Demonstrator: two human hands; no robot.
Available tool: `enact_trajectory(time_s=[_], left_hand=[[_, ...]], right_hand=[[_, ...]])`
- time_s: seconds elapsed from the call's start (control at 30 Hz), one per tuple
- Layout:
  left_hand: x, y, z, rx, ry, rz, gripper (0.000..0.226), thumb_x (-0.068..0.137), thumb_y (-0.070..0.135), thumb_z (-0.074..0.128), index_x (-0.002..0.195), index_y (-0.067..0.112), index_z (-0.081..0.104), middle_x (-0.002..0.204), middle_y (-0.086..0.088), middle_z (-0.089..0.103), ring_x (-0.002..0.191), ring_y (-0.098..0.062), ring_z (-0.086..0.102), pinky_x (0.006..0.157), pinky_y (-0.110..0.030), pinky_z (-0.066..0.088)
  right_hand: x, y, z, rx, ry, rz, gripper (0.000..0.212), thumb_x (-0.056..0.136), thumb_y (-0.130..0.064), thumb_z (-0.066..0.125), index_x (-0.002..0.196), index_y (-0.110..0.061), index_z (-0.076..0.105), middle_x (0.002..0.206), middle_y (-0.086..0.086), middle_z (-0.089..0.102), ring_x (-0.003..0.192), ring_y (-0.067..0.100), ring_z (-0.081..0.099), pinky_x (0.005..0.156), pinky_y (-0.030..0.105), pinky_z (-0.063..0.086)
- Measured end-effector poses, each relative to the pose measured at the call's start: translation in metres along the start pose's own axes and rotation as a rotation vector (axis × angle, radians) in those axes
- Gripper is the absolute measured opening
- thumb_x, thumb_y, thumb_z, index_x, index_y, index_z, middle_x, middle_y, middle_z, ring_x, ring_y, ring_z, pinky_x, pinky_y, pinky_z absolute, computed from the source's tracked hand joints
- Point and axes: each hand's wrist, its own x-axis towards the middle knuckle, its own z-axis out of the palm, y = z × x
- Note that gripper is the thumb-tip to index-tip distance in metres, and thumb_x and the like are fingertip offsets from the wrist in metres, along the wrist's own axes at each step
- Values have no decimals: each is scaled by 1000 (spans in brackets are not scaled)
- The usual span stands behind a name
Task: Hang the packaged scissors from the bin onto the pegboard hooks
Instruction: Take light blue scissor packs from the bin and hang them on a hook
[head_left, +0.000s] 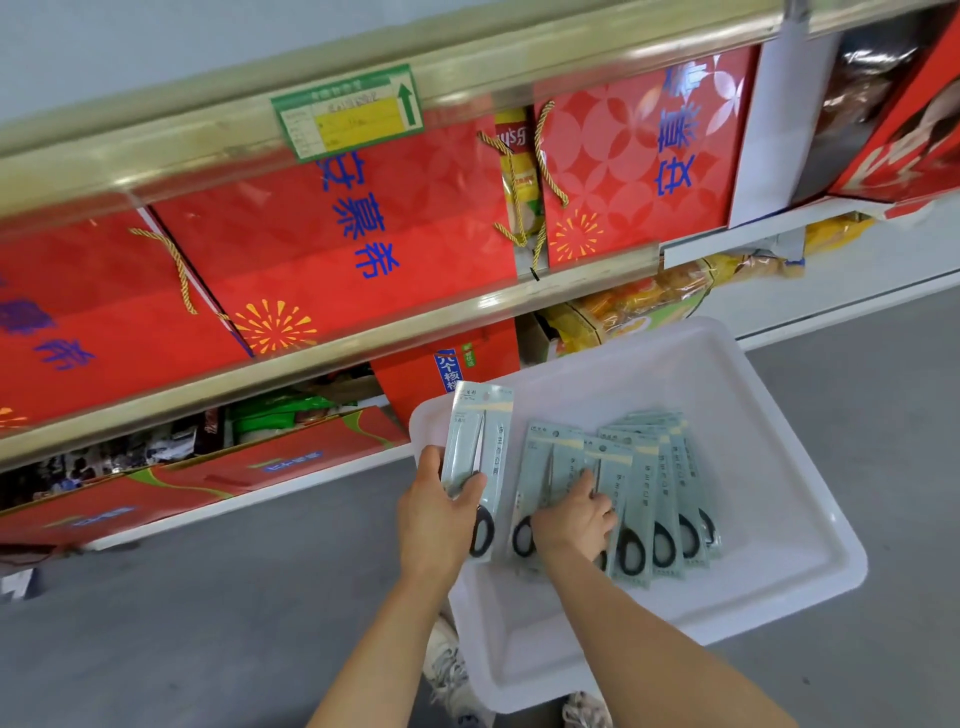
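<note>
White bin (779, 395): left hand (436, 514) grips one scissors pack (475, 441) at 10 o'clock; right hand (574, 519) grasps fanned packs (644, 499), centre.

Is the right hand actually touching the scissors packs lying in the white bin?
Touching. The head view shows the right hand laid on the packs in the bin, its fingers pressed on one pack.

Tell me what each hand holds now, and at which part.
The left hand grips one scissors pack at its lower half, just above the black handles. The right hand rests on the packs in the bin; whether it grips one cannot be told.
</note>
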Motion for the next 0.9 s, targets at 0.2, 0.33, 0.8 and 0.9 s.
enact_trajectory(time_s=[0.2, 0.33, 0.8, 0.9], left_hand=[[-5, 5, -4, -50, 19, -10, 21, 90, 22, 67, 106, 15, 55, 86, 2, 67, 65, -6, 62, 44, -13, 44], [-11, 10, -6, -119, 54, 4, 19, 89, 22, 67, 104, 18, 57, 79, 3, 67, 57, -6, 60, 47, -20, 48], [-38, 106, -82, -619, 488, 193, 78, 86, 11, 73, 151, 36, 36, 143, 32, 40, 130, 10, 41, 104, -7, 36], [-43, 137, -117, -631, 540, 304, 76, 88, 14, 71, 151, 36, 35, 146, 32, 38, 133, 12, 38, 113, -20, 34]], right_hand=[[15, 17, -16, 115, -1, -66, 78, 77, 1, 53, 147, -23, 31, 120, 15, 47, 100, 31, 54, 80, 39, 51], [8, 29, -22, 78, 63, -169, 74, 84, -6, 50, 150, -30, 26, 95, 7, 62, 108, 30, 51, 79, 42, 53], [-83, -49, -147, 533, 89, -646, 54, 97, -8, 47, 144, -33, 39, 103, 6, 59, 74, 19, 57, 69, 39, 52], [-113, -87, -192, 700, 107, -735, 53, 96, -6, 51, 143, -31, 44, 106, -5, 57, 83, 16, 56, 87, 36, 49]])
